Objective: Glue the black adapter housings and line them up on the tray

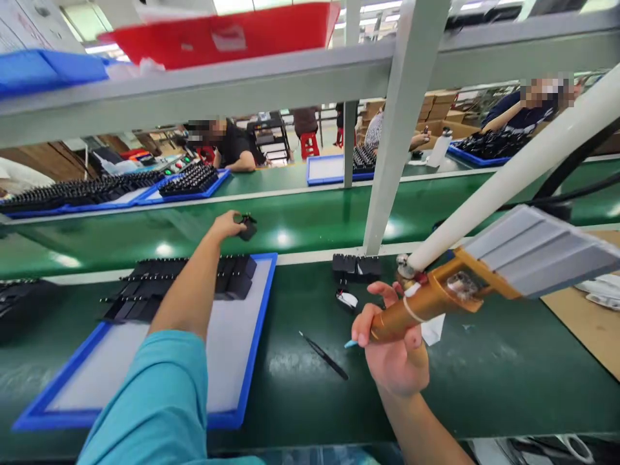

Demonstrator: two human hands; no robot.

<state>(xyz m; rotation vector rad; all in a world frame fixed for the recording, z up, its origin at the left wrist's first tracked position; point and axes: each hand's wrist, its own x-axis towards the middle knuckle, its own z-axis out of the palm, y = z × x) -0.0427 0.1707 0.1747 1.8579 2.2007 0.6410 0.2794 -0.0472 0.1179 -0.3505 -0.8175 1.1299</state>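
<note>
My left hand (227,226) is stretched out over the green belt, its fingers closed on a small black box-shaped part (247,228). My right hand (398,361) is turned palm up, with fingers and thumb around an orange tube (404,318). A bracket joins the tube to a grey ribbed panel (542,252). By the fingertips a light-blue tip (351,343) sticks out; what it belongs to is hidden. Black tweezers (323,355) lie on the green bench left of this hand. Beneath my left forearm, rows of black parts (235,274) sit in a blue-rimmed tray (252,361).
More black parts (356,266) stand near a post (394,129). A white pole (513,168) slants across the right side. Overhead, a shelf rail (242,84) carries a red bin (217,35). Beyond the green conveyor belt (310,223), several people work beside trays. Cardboard (586,329) lies at right.
</note>
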